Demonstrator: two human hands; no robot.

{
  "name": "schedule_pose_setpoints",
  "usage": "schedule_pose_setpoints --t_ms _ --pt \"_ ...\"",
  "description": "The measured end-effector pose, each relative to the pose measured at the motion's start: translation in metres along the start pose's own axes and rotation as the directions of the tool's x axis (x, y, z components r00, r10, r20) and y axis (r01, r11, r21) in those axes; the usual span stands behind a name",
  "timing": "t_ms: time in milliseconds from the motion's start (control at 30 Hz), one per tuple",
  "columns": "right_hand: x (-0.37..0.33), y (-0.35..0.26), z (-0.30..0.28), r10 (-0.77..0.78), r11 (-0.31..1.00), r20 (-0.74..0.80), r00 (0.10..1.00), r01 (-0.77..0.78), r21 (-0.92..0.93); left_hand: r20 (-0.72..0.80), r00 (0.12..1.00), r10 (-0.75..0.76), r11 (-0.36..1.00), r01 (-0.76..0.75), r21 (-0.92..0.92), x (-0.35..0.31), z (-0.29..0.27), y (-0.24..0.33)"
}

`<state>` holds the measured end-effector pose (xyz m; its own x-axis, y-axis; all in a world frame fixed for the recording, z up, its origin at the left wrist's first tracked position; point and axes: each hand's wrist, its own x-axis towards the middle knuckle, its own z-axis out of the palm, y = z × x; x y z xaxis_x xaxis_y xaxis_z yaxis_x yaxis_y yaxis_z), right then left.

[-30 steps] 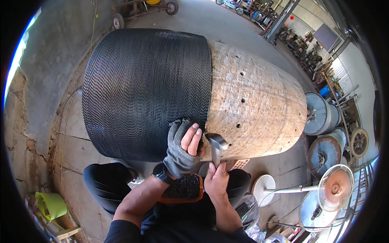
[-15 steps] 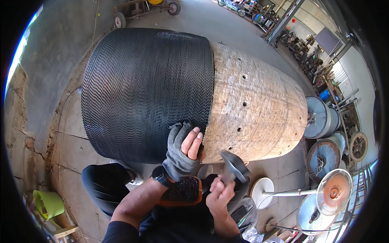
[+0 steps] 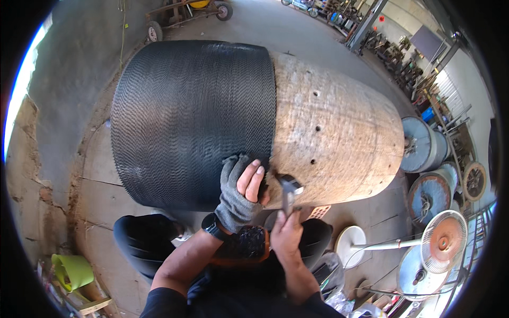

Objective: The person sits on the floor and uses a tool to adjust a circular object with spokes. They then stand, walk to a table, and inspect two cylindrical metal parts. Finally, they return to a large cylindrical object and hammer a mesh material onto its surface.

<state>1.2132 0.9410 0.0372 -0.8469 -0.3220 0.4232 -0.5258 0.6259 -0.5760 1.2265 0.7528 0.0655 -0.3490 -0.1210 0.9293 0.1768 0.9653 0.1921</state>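
A large wooden drum lies on its side before me, its left part wrapped in a black ridged covering. My left hand, in a grey fingerless glove, presses against the covering's right edge at the near side. Its bare fingertips are bent together there, and whatever they pinch is hidden. In my right hand is a hammer, gripped by the handle. The hammer's head is close to the bare wood, just right of my left fingers. Between my knees sits an orange box holding small dark pieces.
At the right stand a white fan with its round base and several blue metal spools. A green bucket is at the lower left. Beyond the drum is a wheeled cart; a wall runs along the left.
The hammer has swung up and left, from beside the drum's lower edge to near my left fingers. My left hand stays at the covering's edge. The whole view has shifted slightly.
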Motion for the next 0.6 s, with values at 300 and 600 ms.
schedule_pose_setpoints --t_ms 300,600 --pt "-0.041 0.010 -0.023 0.162 0.861 0.118 0.980 -0.199 0.468 0.461 0.877 -0.136 0.990 0.102 0.098 -0.052 -0.133 -0.001" --pt "-0.063 0.009 -0.019 0.177 0.827 0.247 0.953 -0.280 0.488 0.918 0.161 -0.363 0.842 0.480 0.248 -0.123 -0.071 0.045"
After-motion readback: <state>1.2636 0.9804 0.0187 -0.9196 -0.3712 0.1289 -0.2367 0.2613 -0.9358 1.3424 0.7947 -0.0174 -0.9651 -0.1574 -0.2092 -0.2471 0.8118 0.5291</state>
